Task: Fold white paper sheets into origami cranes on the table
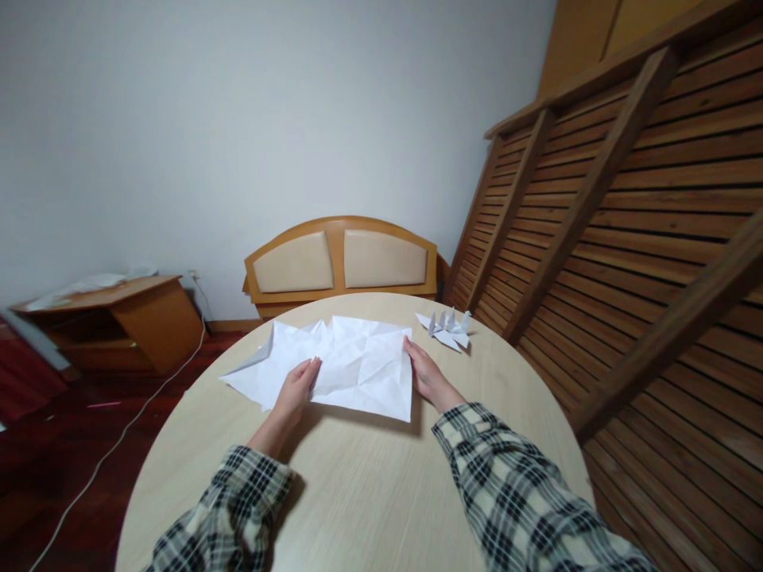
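Creased white sheet (363,369) lying flat on the round bench (369,492), near its far edge. The left hand (293,395) rests on the sheet's near-left corner, fingers loosely extended and closed on nothing. The right hand (427,380) touches the sheet's right edge with straight fingers; its thumb is hidden, so a pinch cannot be ruled out. A second sheet (253,373) lies partly under the creased sheet and juts out to its left. Small folded paper birds (447,327) stand just right of the creased sheet, beyond the right hand. Likely risks: paper on paper may slip under uneven pressure, giving a stray crease or a skewed edge; a sideways sweep of the right hand could knock over the birds.
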Demonstrator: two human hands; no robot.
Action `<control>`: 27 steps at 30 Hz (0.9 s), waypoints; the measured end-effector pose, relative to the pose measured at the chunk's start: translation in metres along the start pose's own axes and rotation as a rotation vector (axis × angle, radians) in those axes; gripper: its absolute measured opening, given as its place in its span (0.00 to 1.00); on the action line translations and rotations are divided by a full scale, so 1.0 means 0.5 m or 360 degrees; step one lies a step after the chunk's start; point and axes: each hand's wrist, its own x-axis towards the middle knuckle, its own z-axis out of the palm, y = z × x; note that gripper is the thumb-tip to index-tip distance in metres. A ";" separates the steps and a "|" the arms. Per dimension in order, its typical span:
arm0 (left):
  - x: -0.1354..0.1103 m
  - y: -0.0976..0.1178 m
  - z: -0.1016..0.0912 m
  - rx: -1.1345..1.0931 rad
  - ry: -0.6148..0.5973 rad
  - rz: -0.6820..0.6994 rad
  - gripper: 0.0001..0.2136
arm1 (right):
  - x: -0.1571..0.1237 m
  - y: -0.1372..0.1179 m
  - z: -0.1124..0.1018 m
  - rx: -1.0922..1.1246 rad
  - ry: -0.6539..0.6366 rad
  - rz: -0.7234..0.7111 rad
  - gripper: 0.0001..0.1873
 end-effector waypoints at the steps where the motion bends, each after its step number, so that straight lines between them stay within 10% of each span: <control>1: -0.003 0.003 0.001 0.0085 0.0015 0.0040 0.24 | -0.002 -0.002 0.002 0.0028 -0.0021 0.0017 0.14; 9: -0.009 0.033 -0.012 0.0502 0.0218 0.0421 0.22 | 0.006 -0.012 -0.015 0.0082 0.0113 0.0096 0.13; 15: 0.010 0.016 -0.121 0.0514 0.0822 0.0250 0.20 | 0.012 -0.042 -0.061 0.0103 0.0254 -0.0004 0.09; 27: -0.006 -0.043 -0.268 0.0913 0.0914 0.0037 0.13 | -0.047 -0.114 -0.105 -0.0002 0.0295 0.0120 0.04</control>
